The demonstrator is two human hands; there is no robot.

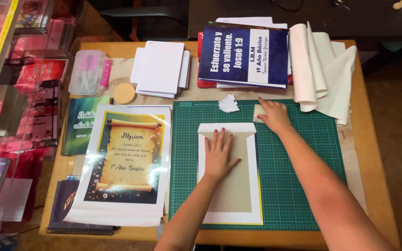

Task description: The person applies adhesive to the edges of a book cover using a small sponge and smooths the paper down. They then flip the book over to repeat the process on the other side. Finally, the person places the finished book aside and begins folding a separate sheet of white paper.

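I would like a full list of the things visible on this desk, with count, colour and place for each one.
cutting mat: 1, green, right half of desk
grey board: 1, with white folded edges, on mat under left hand
small pad: 1, cream, top of mat, under right hand
paper scrap: 1, white, top of mat
printed sheet: 1, scroll picture, left of mat
lined paper stack: 1, white, back centre
round disc: 1, tan, beside stack
plastic box: 1, clear, back left
blue cover: 1, back centre
loose sheets: several, cream, back right
left hand: flat on board
right hand: on pad
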